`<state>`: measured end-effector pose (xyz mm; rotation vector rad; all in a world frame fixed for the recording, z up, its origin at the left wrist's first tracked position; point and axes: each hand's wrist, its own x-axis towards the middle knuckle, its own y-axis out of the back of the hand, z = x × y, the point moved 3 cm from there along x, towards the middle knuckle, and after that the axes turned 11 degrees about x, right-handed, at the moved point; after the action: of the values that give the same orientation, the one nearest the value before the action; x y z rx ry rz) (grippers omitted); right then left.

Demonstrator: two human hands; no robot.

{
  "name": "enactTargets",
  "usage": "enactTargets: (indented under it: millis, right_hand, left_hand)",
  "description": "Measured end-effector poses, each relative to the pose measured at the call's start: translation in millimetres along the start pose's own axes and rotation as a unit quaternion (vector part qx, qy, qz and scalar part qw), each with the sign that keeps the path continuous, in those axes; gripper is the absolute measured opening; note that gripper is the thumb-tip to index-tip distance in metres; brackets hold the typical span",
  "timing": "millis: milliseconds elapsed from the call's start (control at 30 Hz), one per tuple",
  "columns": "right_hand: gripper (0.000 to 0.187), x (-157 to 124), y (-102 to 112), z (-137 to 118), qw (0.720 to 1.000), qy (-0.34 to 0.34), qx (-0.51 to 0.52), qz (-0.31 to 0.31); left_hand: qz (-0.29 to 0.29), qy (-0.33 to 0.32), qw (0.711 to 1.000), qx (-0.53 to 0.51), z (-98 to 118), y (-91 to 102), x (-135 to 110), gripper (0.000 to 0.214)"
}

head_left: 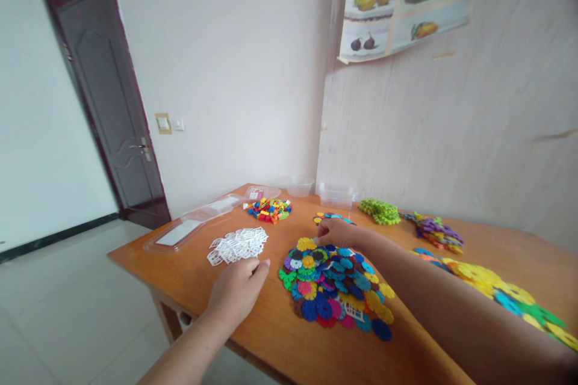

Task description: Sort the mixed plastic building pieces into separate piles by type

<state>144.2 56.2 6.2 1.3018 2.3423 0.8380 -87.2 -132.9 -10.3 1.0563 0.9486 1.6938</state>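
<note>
My left hand (239,287) is closed, its thumb against the curled fingers, just in front of a heap of white plastic lattice pieces (239,245). Whatever may be inside it is hidden. Over the back edge of a big pile of colourful notched plastic discs (334,283) reaches my right hand (335,233), fingertips pinched together. A small pale bit shows under those fingertips, too unclear to name. Among the discs near the front of the pile lies a white window-shaped piece (354,311). A smaller group of discs (332,216) sits behind my right hand.
Small coloured building bricks (270,210) are heaped farther back on the wooden table (253,337). Clear lids (174,234) line its left edge. Clear tubs (336,194) stand by the wall. Green pieces (379,210), purple pieces (438,233) and large yellow discs (478,277) lie right.
</note>
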Motion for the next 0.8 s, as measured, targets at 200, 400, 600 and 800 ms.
enactTargets:
  millis: [200,400,600,800]
  right_hand:
    - [0.014,-5.1,5.5,-2.2,0.995,-0.031,0.087,0.034]
    - [0.017,2.8,34.1,15.5,0.965,-0.097,0.182,0.159]
    - [0.027,9.2,58.5,47.6,0.916,-0.181,0.236,0.269]
    - [0.034,14.4,57.3,62.0,0.902,-0.206,0.257,0.281]
  left_hand:
    - [0.004,-0.005,1.000,-0.005,-0.7,-0.6,-0.2,0.047]
    - [-0.003,-0.003,1.000,-0.006,-1.4,-0.7,0.2,0.047]
    - [-0.015,-0.002,1.000,-0.009,-0.6,-0.5,0.8,0.046]
    - [-0.016,0.001,1.000,-0.009,-1.2,-0.7,0.8,0.046]
